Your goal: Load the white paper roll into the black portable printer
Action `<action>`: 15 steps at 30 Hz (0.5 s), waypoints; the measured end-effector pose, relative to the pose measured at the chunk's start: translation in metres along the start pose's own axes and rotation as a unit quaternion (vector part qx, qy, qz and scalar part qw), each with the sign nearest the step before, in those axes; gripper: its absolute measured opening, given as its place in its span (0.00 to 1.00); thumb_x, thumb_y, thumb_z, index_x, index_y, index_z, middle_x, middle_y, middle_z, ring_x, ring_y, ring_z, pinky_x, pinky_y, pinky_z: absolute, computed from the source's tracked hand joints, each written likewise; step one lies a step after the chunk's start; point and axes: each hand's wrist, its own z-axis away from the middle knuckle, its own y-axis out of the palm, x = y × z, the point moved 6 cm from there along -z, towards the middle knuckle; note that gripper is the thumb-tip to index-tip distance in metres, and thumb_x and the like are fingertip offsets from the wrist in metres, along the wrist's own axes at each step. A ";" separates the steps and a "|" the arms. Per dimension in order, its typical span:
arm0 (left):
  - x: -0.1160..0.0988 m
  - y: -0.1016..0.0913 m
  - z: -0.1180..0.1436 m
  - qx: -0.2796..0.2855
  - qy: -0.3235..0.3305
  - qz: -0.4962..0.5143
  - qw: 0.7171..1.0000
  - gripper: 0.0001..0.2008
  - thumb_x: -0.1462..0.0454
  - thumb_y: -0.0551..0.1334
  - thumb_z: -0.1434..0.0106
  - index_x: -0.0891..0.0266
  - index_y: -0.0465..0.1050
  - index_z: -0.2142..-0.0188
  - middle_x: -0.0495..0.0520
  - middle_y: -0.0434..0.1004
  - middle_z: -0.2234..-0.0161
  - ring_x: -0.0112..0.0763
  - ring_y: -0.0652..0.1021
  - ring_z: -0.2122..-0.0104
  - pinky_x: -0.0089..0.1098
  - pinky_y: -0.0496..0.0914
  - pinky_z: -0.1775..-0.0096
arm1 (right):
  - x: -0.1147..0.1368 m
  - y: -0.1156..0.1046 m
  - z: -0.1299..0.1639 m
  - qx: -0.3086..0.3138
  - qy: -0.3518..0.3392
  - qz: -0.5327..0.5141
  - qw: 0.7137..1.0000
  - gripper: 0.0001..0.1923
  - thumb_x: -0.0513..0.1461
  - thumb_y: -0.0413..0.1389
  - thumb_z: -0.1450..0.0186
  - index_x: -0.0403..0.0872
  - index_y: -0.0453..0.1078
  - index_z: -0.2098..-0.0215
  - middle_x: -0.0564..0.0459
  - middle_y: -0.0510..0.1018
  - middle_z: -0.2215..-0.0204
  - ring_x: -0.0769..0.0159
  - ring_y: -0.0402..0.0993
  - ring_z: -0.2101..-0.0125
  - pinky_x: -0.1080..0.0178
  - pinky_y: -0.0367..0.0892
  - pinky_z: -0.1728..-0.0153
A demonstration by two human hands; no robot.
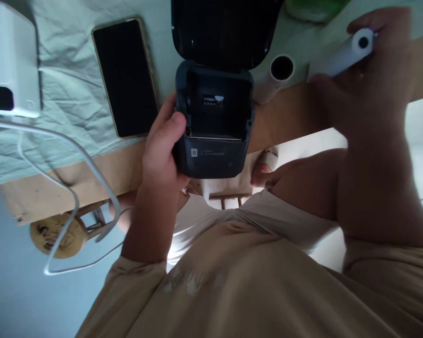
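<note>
My left hand [164, 145] is wrapped round the left side of a small dark label printer [215, 157], its thumb on the upper edge. The black lid [225, 35] is swung up, and the bay inside shows no roll. On the right, my right hand [370, 89], blurred by motion, grips a white paper roll [348, 54] whose hollow core end faces up. Between the two, a second white roll [268, 87] with a wide dark core stands by the table edge, just right of the printer.
A phone [127, 77] with a dark screen lies on the green cloth [70, 84]. Farther left are a white device [10, 61] and a looped white cable [91, 164] hanging over the wooden table edge [116, 169]. Something green [313, 9] is at the top. A round stool [58, 234] stands below.
</note>
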 end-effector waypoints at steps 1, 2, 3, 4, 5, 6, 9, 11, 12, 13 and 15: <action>-0.001 0.001 0.000 0.002 0.003 0.000 1.000 0.31 0.41 0.66 0.41 0.63 0.76 0.50 0.51 0.83 0.58 0.53 0.58 0.23 0.56 0.44 0.22 | 0.003 -0.001 0.001 -0.003 -0.020 0.009 1.000 0.35 0.29 0.65 0.46 0.56 0.73 0.41 0.57 0.75 0.51 0.72 0.69 0.57 0.64 0.64 0.54; -0.001 0.001 -0.001 0.007 0.002 -0.001 1.000 0.32 0.41 0.66 0.42 0.63 0.76 0.50 0.51 0.83 0.58 0.53 0.58 0.23 0.55 0.44 0.22 | 0.009 -0.003 0.002 -0.013 -0.050 0.019 0.998 0.35 0.30 0.65 0.44 0.56 0.72 0.39 0.56 0.75 0.49 0.70 0.71 0.54 0.62 0.65 0.51; -0.001 0.002 -0.001 0.011 0.000 -0.003 1.000 0.32 0.41 0.66 0.42 0.64 0.76 0.50 0.51 0.83 0.59 0.52 0.58 0.23 0.54 0.44 0.22 | 0.019 -0.004 0.004 -0.026 -0.084 0.024 0.996 0.32 0.33 0.65 0.41 0.56 0.71 0.39 0.56 0.76 0.48 0.67 0.73 0.51 0.61 0.66 0.49; -0.001 0.001 -0.001 0.015 -0.005 -0.005 1.000 0.33 0.41 0.67 0.42 0.64 0.75 0.49 0.51 0.83 0.59 0.51 0.59 0.23 0.53 0.45 0.22 | 0.031 -0.004 0.006 -0.038 -0.113 0.022 0.993 0.28 0.35 0.63 0.37 0.56 0.72 0.39 0.55 0.77 0.49 0.66 0.75 0.51 0.60 0.67 0.50; -0.001 0.001 -0.002 0.018 -0.013 -0.008 1.000 0.34 0.41 0.67 0.42 0.64 0.75 0.48 0.52 0.83 0.59 0.50 0.60 0.23 0.53 0.46 0.22 | 0.043 -0.003 0.009 -0.043 -0.133 0.019 0.990 0.24 0.38 0.61 0.34 0.55 0.72 0.40 0.54 0.78 0.50 0.66 0.76 0.52 0.60 0.68 0.53; -0.001 0.001 -0.002 0.021 -0.020 -0.011 1.000 0.34 0.41 0.67 0.42 0.65 0.75 0.48 0.52 0.83 0.59 0.50 0.61 0.23 0.53 0.47 0.22 | 0.053 0.001 0.011 -0.043 -0.128 0.002 0.991 0.20 0.39 0.57 0.31 0.53 0.73 0.41 0.53 0.79 0.53 0.66 0.77 0.54 0.61 0.69 0.58; -0.004 0.001 -0.003 0.042 -0.020 -0.009 0.999 0.34 0.42 0.68 0.42 0.65 0.74 0.47 0.52 0.84 0.59 0.48 0.65 0.25 0.52 0.50 0.23 | 0.073 0.034 0.013 0.048 -0.104 0.030 0.993 0.29 0.44 0.57 0.31 0.46 0.65 0.33 0.44 0.74 0.42 0.58 0.76 0.44 0.55 0.76 0.47; -0.007 0.003 -0.002 0.064 -0.011 0.003 0.998 0.33 0.43 0.68 0.40 0.65 0.74 0.46 0.52 0.85 0.58 0.46 0.68 0.27 0.50 0.54 0.23 | 0.075 0.055 0.013 0.081 -0.084 0.041 0.992 0.35 0.43 0.60 0.34 0.39 0.63 0.32 0.38 0.67 0.39 0.53 0.69 0.37 0.48 0.74 0.38; -0.008 0.005 -0.001 0.072 -0.009 0.010 0.997 0.31 0.44 0.67 0.39 0.64 0.74 0.45 0.52 0.85 0.58 0.45 0.70 0.28 0.49 0.57 0.24 | 0.073 0.062 0.012 0.086 -0.069 0.041 0.993 0.35 0.41 0.60 0.35 0.39 0.63 0.32 0.37 0.66 0.39 0.52 0.68 0.37 0.45 0.72 0.34; -0.008 0.005 0.001 0.073 -0.006 0.015 0.997 0.29 0.45 0.67 0.37 0.63 0.75 0.45 0.52 0.85 0.57 0.44 0.72 0.30 0.48 0.59 0.25 | 0.070 0.068 0.010 0.084 -0.055 0.035 0.994 0.34 0.38 0.59 0.36 0.40 0.65 0.33 0.38 0.66 0.41 0.54 0.69 0.40 0.43 0.71 0.33; -0.007 0.003 0.004 0.053 0.001 0.016 0.998 0.25 0.47 0.64 0.33 0.61 0.76 0.46 0.53 0.86 0.55 0.42 0.75 0.33 0.46 0.65 0.28 | 0.064 0.072 0.006 0.079 -0.028 0.008 0.996 0.33 0.33 0.56 0.38 0.43 0.67 0.34 0.41 0.68 0.45 0.57 0.69 0.45 0.41 0.68 0.32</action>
